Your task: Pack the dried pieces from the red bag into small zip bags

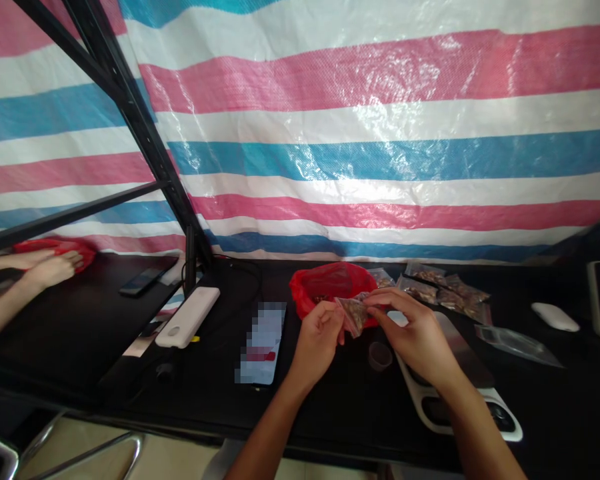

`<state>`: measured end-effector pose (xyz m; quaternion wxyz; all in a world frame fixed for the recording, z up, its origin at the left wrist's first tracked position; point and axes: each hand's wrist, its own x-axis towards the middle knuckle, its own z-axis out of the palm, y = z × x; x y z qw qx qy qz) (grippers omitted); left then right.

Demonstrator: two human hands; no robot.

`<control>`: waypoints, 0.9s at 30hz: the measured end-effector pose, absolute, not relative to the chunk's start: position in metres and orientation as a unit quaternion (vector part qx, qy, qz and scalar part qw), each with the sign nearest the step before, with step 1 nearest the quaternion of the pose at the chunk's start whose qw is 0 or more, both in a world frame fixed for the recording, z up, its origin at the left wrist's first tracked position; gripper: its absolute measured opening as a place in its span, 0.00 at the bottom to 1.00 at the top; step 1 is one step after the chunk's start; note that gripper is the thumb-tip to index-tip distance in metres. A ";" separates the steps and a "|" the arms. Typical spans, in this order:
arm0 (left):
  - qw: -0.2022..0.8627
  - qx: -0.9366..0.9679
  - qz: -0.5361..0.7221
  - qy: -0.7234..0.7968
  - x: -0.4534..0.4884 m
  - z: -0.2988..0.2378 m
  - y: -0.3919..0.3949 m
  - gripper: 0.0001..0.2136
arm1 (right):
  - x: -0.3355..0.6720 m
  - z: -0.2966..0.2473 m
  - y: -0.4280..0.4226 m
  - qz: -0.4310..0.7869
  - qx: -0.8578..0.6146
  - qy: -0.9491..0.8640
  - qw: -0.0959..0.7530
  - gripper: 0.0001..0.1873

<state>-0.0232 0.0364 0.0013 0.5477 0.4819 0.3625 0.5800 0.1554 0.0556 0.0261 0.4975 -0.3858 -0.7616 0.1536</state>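
Note:
My left hand [318, 341] and my right hand [416, 332] both pinch a small clear plastic bag [354, 313] of brown bits, held just above the black table [80, 333]. Right behind it lies an open red plastic bag [330, 283] with more brown bits inside. A small round cup [380, 355] stands under my right hand, beside a white scale [425, 400] that my right forearm crosses.
Several filled clear bags [443, 288] lie at the back right, an empty one [517, 343] nearer. A phone [263, 343], white power bank [187, 317] and white mouse [555, 317] rest on the table. Another person's hands [50, 267] touch a red bag at far left.

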 end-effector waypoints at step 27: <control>0.392 0.549 0.604 0.425 -0.021 -0.005 0.034 0.09 | 0.136 0.029 0.043 0.172 -0.451 -0.772 0.414 0.07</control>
